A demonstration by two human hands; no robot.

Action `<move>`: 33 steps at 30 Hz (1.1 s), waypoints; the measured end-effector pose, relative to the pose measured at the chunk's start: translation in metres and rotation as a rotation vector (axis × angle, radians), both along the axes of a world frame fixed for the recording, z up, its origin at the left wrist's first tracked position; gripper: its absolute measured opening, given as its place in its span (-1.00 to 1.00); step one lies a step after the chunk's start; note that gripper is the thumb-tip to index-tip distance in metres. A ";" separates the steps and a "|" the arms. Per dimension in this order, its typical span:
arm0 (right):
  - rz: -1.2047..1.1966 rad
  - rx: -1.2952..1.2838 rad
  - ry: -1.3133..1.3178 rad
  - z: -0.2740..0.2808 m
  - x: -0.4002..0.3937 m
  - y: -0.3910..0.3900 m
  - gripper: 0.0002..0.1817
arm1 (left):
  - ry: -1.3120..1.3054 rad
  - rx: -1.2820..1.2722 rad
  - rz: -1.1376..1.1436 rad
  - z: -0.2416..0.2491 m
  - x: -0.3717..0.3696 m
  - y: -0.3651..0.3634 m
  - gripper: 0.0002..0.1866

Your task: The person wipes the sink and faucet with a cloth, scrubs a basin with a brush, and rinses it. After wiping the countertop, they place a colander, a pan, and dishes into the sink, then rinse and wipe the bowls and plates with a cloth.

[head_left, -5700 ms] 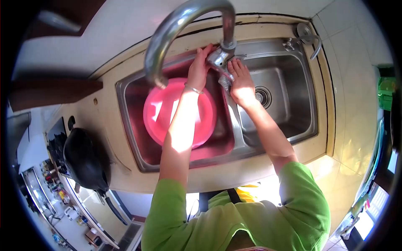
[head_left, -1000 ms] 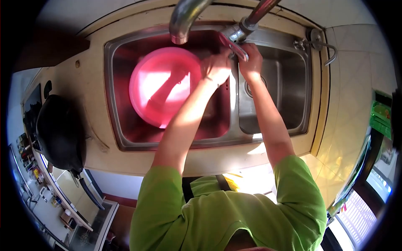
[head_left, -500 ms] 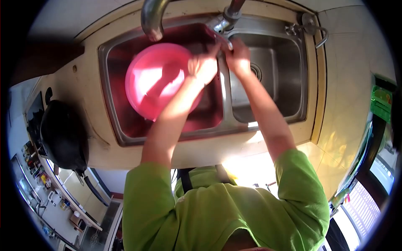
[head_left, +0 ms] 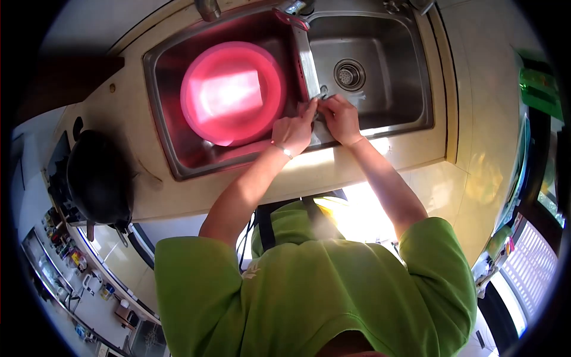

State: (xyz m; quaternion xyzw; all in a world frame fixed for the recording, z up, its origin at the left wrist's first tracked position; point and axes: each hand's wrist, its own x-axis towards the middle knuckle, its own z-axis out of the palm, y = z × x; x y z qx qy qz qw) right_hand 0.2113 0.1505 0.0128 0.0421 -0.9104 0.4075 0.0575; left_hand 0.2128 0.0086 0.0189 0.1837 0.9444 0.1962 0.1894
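Observation:
My left hand [head_left: 292,132] and my right hand [head_left: 341,121] meet over the front part of the divider [head_left: 307,65] between two sink basins. Both sets of fingers are closed, pinching a small greyish, shiny thing [head_left: 323,93] whose kind I cannot make out; the fingers cover most of it. To the left, a round pink basin [head_left: 273,89] stands in the left sink bowl [head_left: 169,140], with bright sunlight on its inside. A pinkish-red object [head_left: 292,19] lies at the back by the tap base, apart from my hands.
A drain strainer [head_left: 349,75] sits in the right sink bowl [head_left: 392,89]. The spout of a tap [head_left: 207,9] hangs over the back left edge. On the counter [head_left: 143,178] at the left is a black wok [head_left: 98,178]. A green packet [head_left: 540,89] is at the far right.
Both hands have moved from the back of the divider, by the pinkish-red object and tap, towards its front edge. The camera view has shifted, so the sink sits higher in frame.

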 end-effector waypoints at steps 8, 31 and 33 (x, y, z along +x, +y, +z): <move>0.135 0.263 -0.132 0.013 0.045 0.009 -0.98 | 0.013 0.059 -0.232 0.019 0.031 -0.010 -0.78; 0.273 0.202 -0.137 0.017 0.036 0.004 -0.90 | 0.033 0.104 -0.288 0.014 0.028 -0.020 -0.71; 0.264 0.284 -0.189 0.017 0.037 0.012 -0.89 | 0.020 0.115 -0.331 0.018 0.025 -0.013 -0.75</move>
